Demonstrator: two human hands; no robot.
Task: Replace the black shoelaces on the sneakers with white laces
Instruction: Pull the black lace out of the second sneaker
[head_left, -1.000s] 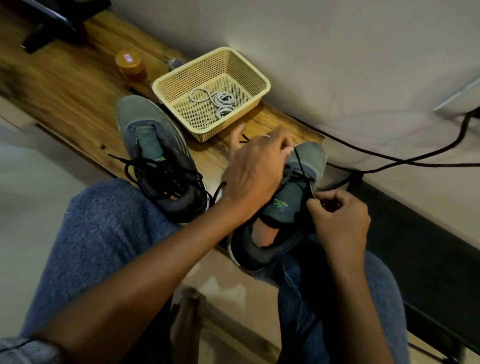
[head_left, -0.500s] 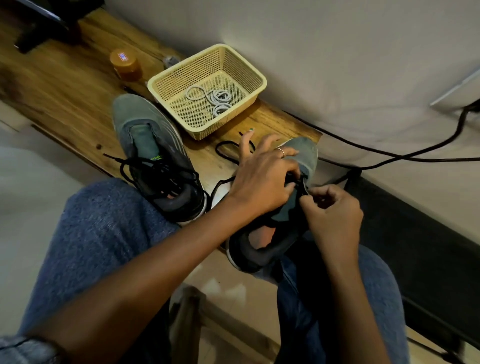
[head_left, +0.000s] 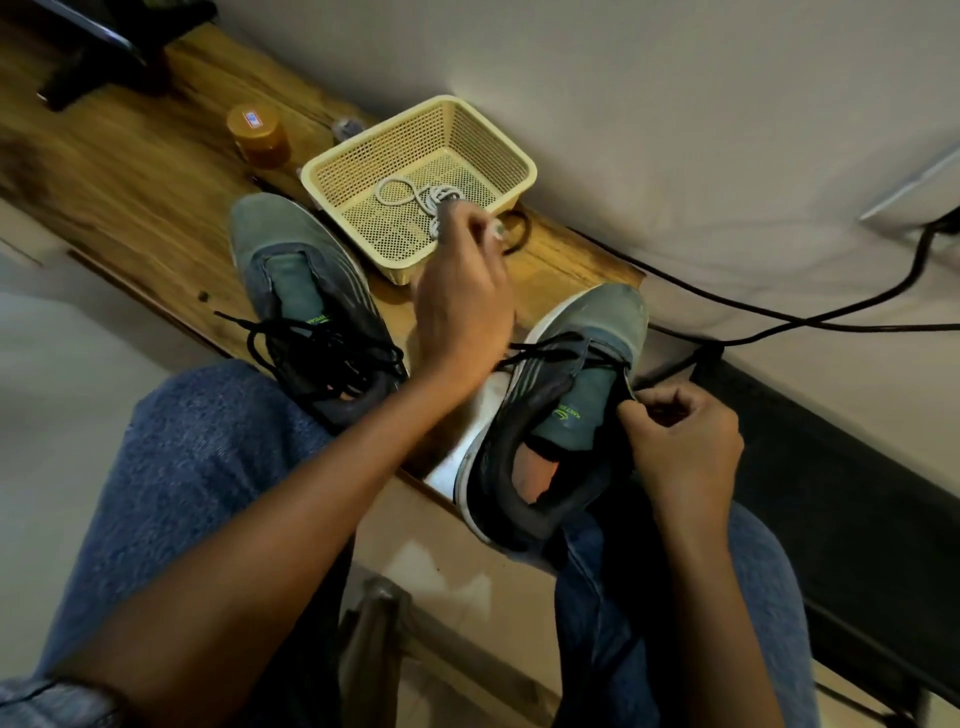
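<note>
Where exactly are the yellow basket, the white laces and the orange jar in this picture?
yellow basket (head_left: 522, 165): head view, on its far right rim.
white laces (head_left: 397, 191): head view, on the loose loop lying in the basket.
orange jar (head_left: 262, 140): head view, on its side wall below the lid.

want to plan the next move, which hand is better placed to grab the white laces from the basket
Left. The left hand is raised beside the basket, its fingers over the white laces; the right hand grips the sneaker.
</note>
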